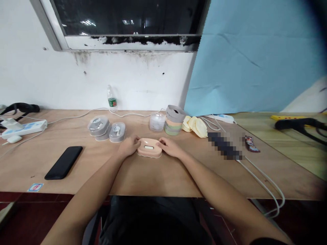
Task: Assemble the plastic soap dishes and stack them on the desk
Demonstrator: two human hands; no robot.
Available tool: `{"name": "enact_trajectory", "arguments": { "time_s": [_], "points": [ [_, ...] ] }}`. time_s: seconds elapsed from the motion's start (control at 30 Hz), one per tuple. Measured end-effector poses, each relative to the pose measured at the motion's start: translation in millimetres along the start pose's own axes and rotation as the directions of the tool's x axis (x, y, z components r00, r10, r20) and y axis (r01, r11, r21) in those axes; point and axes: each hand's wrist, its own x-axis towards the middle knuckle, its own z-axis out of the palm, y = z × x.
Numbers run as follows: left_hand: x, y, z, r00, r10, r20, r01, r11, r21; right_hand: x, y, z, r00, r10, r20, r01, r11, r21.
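Observation:
A pink oval piece like a soap dish (149,151), with a pale slot in its middle and a clear edge beneath, rests on the table in front of me. My left hand (129,146) grips its left end, thumb and fingers at the rim. At the right end my right hand (169,146) pinches the rim. Left of my hands stand grey dishes in clear covers (98,127), with a similar single one (117,132) beside them. Behind the pink dish are clear plastic pieces (157,121), a stack of grey, pink and green rings (174,119) and cream oval pieces (197,126).
A black phone (63,162) lies at the left, near a power strip (24,128). A small bottle (111,98) stands by the wall. To the right are a blurred dark object (224,145) with a white cable (264,182) and a wrapped snack (251,144).

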Motion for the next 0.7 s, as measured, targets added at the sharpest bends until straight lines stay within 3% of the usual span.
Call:
{"name": "enact_trajectory", "arguments": {
  "time_s": [0.13, 0.27, 0.37, 0.47, 0.6, 0.7],
  "points": [
    [0, -3, 0.4, 0.999, 0.039, -0.002, -0.039, 0.997, 0.061, -1, -3, 3, 0.999, 0.001, -0.035, 0.0, 1.0, 0.028],
    [1, -6, 2.1, 0.994, 0.107, -0.012, -0.106, 0.992, 0.063, -2, -3, -5, 0.975, 0.025, -0.219, -0.017, 0.999, 0.039],
    [0, -4, 2.9, 0.987, 0.162, -0.02, -0.161, 0.986, 0.046, 2, -6, -24, 0.9, 0.051, -0.434, -0.05, 0.999, 0.015],
    [-2, 1, 3.8, 0.981, 0.19, -0.026, -0.19, 0.982, 0.017, 15, -12, -47, 0.821, -0.021, -0.571, -0.023, 0.997, -0.07],
    [-5, 7, 3.2, 0.979, 0.203, -0.032, -0.204, 0.979, -0.013, 43, -17, -56, 0.838, -0.246, -0.487, 0.158, 0.964, -0.215],
    [-7, 10, 0.6, 0.973, 0.222, -0.071, -0.225, 0.974, -0.041, 63, -13, -46, 0.867, -0.285, -0.41, 0.197, 0.95, -0.244]
  ]
}}
